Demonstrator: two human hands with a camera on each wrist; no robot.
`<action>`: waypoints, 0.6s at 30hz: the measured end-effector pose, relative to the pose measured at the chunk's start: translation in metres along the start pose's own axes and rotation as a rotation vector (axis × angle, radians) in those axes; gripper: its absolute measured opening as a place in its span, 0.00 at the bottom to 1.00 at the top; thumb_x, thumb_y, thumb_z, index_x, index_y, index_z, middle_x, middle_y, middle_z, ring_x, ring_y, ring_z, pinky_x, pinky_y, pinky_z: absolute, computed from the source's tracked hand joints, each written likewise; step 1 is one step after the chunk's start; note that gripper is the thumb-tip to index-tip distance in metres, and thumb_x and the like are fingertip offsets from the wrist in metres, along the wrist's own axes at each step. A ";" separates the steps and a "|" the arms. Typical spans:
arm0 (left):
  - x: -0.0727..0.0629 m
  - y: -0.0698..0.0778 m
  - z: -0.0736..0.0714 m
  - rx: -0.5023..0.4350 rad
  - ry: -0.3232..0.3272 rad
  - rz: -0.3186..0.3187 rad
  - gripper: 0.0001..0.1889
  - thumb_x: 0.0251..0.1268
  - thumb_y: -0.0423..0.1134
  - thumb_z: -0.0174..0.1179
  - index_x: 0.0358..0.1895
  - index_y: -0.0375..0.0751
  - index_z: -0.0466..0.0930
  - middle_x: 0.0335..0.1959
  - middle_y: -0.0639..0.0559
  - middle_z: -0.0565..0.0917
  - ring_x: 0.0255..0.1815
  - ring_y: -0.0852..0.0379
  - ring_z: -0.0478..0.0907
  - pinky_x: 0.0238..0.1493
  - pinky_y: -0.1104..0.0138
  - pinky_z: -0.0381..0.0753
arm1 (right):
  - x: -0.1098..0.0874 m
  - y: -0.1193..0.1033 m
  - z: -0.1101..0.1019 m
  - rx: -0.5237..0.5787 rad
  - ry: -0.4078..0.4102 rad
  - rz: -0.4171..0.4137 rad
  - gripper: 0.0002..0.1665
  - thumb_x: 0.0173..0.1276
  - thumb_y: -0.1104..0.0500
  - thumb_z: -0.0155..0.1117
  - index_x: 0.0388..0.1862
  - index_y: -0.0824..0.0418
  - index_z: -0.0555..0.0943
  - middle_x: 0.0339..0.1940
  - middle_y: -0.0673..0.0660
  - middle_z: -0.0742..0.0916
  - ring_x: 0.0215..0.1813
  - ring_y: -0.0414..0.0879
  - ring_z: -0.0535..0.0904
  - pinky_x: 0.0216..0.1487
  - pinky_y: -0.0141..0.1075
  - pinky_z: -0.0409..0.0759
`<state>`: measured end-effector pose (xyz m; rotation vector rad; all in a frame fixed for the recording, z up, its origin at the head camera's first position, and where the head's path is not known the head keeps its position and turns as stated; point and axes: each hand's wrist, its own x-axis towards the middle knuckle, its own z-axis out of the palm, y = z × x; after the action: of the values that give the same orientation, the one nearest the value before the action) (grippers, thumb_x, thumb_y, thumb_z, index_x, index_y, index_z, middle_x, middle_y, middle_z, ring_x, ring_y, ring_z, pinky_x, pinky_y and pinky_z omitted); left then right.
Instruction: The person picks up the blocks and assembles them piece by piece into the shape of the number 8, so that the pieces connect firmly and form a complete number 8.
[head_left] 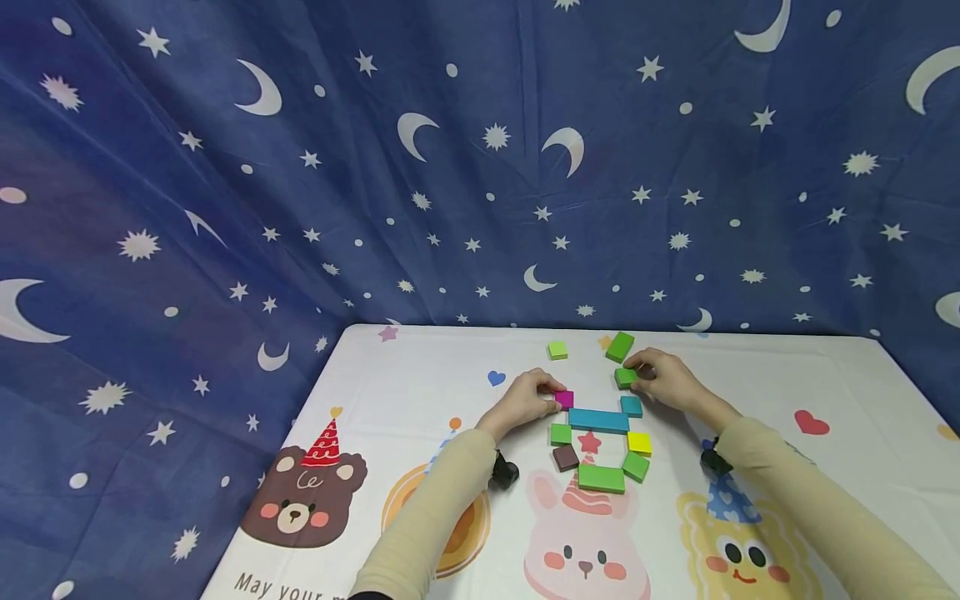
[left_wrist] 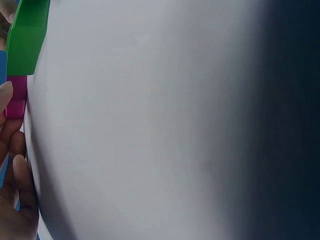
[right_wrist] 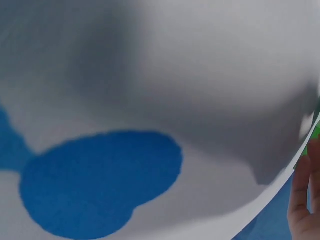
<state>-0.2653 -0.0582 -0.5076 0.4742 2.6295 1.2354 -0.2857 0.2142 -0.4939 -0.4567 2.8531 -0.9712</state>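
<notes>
In the head view my left hand [head_left: 525,400] pinches a small magenta block [head_left: 565,400] at the upper left of a ring of coloured blocks. The left wrist view has this magenta block [left_wrist: 16,97] between thumb and fingers, with a green block [left_wrist: 29,37] in front. My right hand [head_left: 663,379] grips a small green block [head_left: 626,378] on the opposite side, its fingertips partly covering it. Just below lies a small teal block [head_left: 632,407], beside a long blue block [head_left: 598,421]. In the right wrist view only a sliver of green block [right_wrist: 316,131] shows at the fingers.
Lower in the ring sit a green block [head_left: 561,434], a brown block [head_left: 566,457], a long green block [head_left: 601,478], a tilted green block [head_left: 636,467] and a yellow block [head_left: 639,443]. Farther back lie a lime block [head_left: 557,350] and a green block [head_left: 619,347]. A starry curtain [head_left: 480,167] hangs behind.
</notes>
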 end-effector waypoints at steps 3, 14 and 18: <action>0.000 0.000 0.000 0.006 0.001 -0.001 0.13 0.55 0.32 0.67 0.46 0.43 0.85 0.42 0.52 0.81 0.42 0.62 0.75 0.49 0.72 0.74 | 0.000 0.000 0.001 -0.003 -0.008 -0.023 0.19 0.60 0.69 0.64 0.52 0.66 0.79 0.49 0.63 0.82 0.47 0.54 0.76 0.52 0.50 0.77; 0.000 0.001 -0.001 0.004 0.002 -0.004 0.14 0.55 0.31 0.67 0.46 0.42 0.85 0.42 0.51 0.81 0.43 0.61 0.75 0.50 0.71 0.74 | 0.001 0.003 0.005 -0.031 -0.029 -0.067 0.19 0.58 0.70 0.66 0.50 0.65 0.81 0.48 0.62 0.83 0.48 0.54 0.78 0.53 0.50 0.79; 0.000 0.000 0.000 0.017 0.002 -0.002 0.14 0.55 0.32 0.67 0.46 0.43 0.85 0.42 0.52 0.81 0.43 0.62 0.75 0.50 0.73 0.74 | 0.002 0.005 0.004 -0.037 -0.038 -0.073 0.19 0.58 0.70 0.65 0.51 0.66 0.81 0.48 0.63 0.83 0.49 0.55 0.78 0.54 0.52 0.78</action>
<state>-0.2655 -0.0584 -0.5073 0.4738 2.6435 1.2146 -0.2879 0.2146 -0.5002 -0.5797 2.8434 -0.9122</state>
